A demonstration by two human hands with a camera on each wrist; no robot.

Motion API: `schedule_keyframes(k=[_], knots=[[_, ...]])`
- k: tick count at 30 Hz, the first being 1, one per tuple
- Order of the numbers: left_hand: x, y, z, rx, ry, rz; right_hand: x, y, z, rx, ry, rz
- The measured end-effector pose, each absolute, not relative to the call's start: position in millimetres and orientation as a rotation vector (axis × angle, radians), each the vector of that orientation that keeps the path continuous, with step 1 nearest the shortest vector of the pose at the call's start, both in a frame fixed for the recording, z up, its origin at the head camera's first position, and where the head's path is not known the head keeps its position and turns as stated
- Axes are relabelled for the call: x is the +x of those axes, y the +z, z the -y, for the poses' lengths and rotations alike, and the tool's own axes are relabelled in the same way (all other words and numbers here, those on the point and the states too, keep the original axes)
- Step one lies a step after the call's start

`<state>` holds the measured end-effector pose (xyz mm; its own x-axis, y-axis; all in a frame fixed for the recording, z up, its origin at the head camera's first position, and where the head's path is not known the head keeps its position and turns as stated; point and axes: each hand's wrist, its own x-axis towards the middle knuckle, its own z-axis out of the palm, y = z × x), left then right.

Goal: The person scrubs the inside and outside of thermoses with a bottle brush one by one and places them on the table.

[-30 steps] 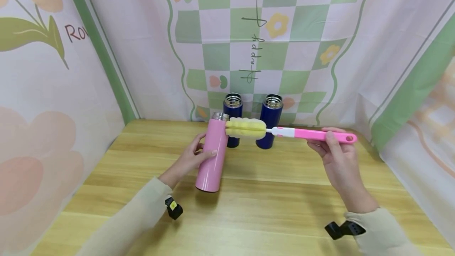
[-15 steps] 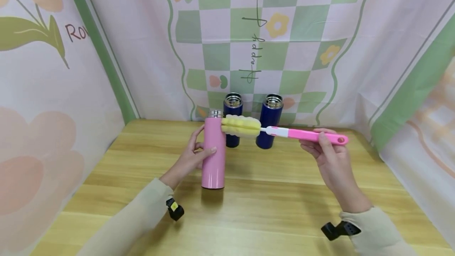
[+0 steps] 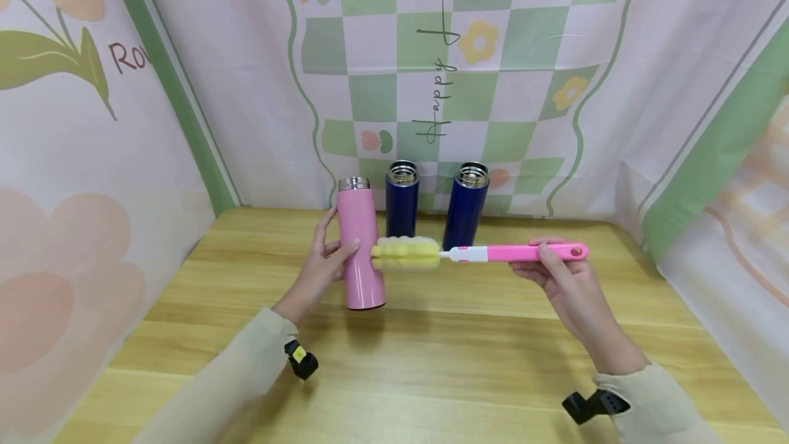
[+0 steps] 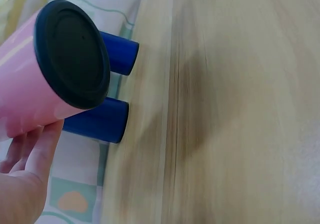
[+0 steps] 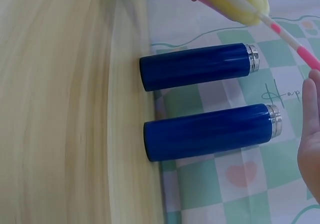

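Observation:
My left hand [image 3: 316,271] grips a pink thermos bottle [image 3: 357,221], lidless with a bare steel neck. The bottle is held above the table and leans slightly left; its black base [image 4: 74,54] faces the left wrist camera. In my right hand [image 3: 570,290] is a bottle brush [image 3: 407,253], pinched by its pink handle [image 3: 518,253]. The brush lies nearly level, its yellow and white sponge head outside the bottle, at the lower middle of its right side. Whether sponge and bottle touch is hard to tell.
Two dark blue thermos bottles, the left one [image 3: 402,204] and the right one [image 3: 467,207], stand lidless at the back of the wooden table [image 3: 431,362]. Close behind them hangs a checked curtain [image 3: 425,98]. More printed cloth [image 3: 80,156] walls off the sides.
The pink bottle has moved left and farther back, its tilt going from rightward to slightly leftward. The brush has shifted left and dropped from near the bottle's shoulder to its lower middle.

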<state>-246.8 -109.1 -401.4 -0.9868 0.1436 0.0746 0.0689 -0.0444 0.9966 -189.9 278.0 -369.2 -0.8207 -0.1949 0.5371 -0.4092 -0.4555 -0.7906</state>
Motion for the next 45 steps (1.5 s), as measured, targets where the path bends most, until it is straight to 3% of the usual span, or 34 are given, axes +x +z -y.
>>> schedule_keyframes(k=[12,45], knots=[[-247.3,-401.2,116.6,0.257,2.278,-2.088,-189.1,-369.9,-284.6,1.028,2.410,1.681],[-242.8,-409.6,106.5,0.306,2.209,-2.034,-193.3,-366.0,-278.5,0.835,2.331,1.659]])
